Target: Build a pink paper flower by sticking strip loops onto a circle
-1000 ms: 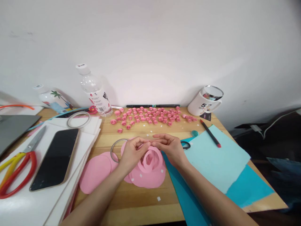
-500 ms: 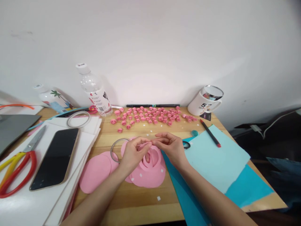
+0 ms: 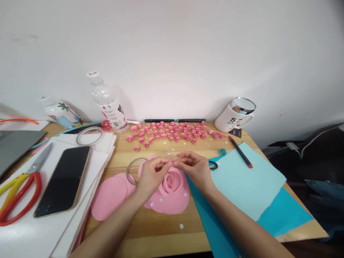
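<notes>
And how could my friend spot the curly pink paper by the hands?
Over the light-brown wooden table, find the bare left hand and bare right hand nearly meeting. Just below, between them, is the loosely coiled pink paper spiral. Its wide, open loops set it apart from the flat, rounded pink paper sheets nearby and the many small, rolled pink paper flowers farther back.

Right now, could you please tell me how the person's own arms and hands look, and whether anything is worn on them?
The left hand and right hand are ungloved, with no ring visible on the fingers. The left forearm and right forearm are bare, with no sleeve, watch, bracelet or clear marking in view.
</notes>
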{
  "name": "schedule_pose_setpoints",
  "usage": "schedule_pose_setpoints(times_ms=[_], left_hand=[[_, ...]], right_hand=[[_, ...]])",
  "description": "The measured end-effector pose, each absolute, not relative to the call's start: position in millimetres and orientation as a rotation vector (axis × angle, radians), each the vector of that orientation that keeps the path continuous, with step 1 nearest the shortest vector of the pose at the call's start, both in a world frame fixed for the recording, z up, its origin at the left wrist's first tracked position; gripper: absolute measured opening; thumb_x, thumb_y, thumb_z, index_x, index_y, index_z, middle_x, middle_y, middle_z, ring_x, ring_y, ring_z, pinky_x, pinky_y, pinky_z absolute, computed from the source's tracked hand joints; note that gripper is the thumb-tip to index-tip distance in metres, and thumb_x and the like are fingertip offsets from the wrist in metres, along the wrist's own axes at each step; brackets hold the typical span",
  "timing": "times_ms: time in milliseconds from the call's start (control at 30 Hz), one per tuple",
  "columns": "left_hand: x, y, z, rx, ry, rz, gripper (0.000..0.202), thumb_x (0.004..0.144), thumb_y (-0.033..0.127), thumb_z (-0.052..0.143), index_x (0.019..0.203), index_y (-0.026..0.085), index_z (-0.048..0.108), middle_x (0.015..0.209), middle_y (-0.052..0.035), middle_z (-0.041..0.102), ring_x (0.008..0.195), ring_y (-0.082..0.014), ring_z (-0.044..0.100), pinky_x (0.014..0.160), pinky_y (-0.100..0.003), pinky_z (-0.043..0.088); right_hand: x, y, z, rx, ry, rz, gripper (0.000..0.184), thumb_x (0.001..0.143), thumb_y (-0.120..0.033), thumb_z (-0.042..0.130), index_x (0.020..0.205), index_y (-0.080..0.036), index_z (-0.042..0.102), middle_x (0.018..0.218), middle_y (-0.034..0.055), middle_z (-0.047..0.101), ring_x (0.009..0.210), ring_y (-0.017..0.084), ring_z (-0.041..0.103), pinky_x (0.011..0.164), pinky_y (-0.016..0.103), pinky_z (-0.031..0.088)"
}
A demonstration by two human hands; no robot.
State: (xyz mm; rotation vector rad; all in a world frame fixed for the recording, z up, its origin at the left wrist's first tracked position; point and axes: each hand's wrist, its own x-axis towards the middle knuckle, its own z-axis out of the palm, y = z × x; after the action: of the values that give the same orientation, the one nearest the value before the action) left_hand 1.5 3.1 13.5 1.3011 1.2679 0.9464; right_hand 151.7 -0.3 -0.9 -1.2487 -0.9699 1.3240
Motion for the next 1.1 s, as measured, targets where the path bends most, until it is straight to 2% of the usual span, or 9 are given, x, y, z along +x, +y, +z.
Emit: schedule_pose_setpoints(times_ms=[300, 733, 967, 1100], left_hand=[[-0.4, 3.6, 13.5, 1.326, 1.261, 0.926, 0.012, 0.072, 0.025, 0.062, 0.072, 0.014, 0.066, 0.072, -0.0036, 0.069, 0.064, -0.0142, 0.064, 0.058, -0.021, 0.049], [1.5, 3.8, 16.5, 1.301, 1.228, 0.959, 0.010, 0.068, 0.024, 0.063, 0.066, 0.015, 0.064, 0.064, -0.0013, 0.067, 0.059, -0.0132, 0.061, 0.053, -0.021, 0.050], [0.1, 6.0, 10.9, 1.339, 1.211, 0.985, 0.013, 0.072, 0.027, 0.061, 0.071, 0.015, 0.065, 0.068, -0.0021, 0.069, 0.061, -0.0136, 0.063, 0.057, -0.022, 0.051], [-1.0, 6.0, 9.8, 1.321, 1.210, 0.969, 0.013, 0.073, 0.027, 0.061, 0.073, 0.015, 0.065, 0.066, -0.0016, 0.069, 0.059, -0.0132, 0.063, 0.054, -0.020, 0.049]], right_hand=[[152.4, -0.2, -1.8, -1.246, -0.979, 1.323, 0.037, 0.054, -0.032, 0.080, 0.082, -0.016, 0.062, 0.068, 0.0049, 0.072, 0.066, 0.020, 0.068, 0.064, 0.031, 0.053], [152.9, 0.0, -3.9, -1.206, -1.015, 1.340, 0.035, 0.054, -0.028, 0.080, 0.082, -0.016, 0.064, 0.067, 0.0035, 0.071, 0.065, 0.019, 0.068, 0.064, 0.030, 0.053], [151.8, -0.2, 1.2, -1.156, -0.950, 1.432, 0.036, 0.056, -0.028, 0.079, 0.086, -0.017, 0.064, 0.083, 0.0069, 0.073, 0.080, 0.023, 0.069, 0.077, 0.037, 0.054], [151.6, -0.7, 2.3, -1.152, -0.957, 1.457, 0.035, 0.060, -0.030, 0.077, 0.089, -0.016, 0.064, 0.083, 0.0081, 0.074, 0.082, 0.024, 0.069, 0.078, 0.038, 0.054]])
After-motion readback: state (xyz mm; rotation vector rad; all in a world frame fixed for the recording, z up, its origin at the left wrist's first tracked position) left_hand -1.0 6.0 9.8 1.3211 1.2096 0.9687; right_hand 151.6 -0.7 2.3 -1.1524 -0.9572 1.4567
